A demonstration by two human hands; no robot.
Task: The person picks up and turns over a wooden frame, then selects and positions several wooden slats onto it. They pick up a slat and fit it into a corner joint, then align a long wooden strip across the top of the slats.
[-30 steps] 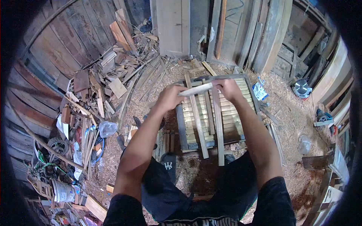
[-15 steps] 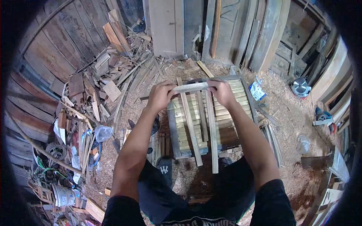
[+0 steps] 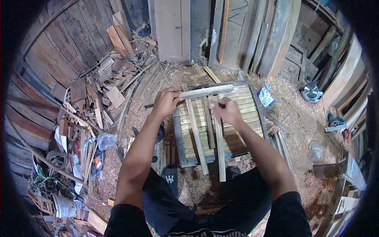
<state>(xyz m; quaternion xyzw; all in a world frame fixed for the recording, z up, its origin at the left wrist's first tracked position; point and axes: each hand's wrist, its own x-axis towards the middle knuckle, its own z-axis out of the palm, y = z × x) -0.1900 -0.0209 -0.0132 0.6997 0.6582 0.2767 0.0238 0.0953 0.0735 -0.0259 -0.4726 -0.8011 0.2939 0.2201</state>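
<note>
A short pale wooden strip point(image 3: 207, 91) lies crosswise over the upper part of a slatted wooden panel point(image 3: 246, 114) with a grey frame. My left hand point(image 3: 166, 102) grips the strip's left end. My right hand point(image 3: 228, 110) is below the strip's right part, its fingers closed at the upper part of a long batten point(image 3: 220, 148); whether they hold it is blurred. Another long batten point(image 3: 197, 138) slants down from under the strip, and a shorter dark batten point(image 3: 209, 126) lies between the two. Both long battens reach past the panel's near edge.
Scrap wood point(image 3: 115, 96) is heaped at the left, near a clear plastic bag point(image 3: 106, 141) and a white bucket point(image 3: 65, 206). A circular saw point(image 3: 312, 93) and a blue power tool point(image 3: 334, 119) lie at the right. Boards point(image 3: 171, 31) lean at the back.
My right hand has let go of the crosswise strip's right end and moved down towards the right batten. My left hand still holds the other end.
</note>
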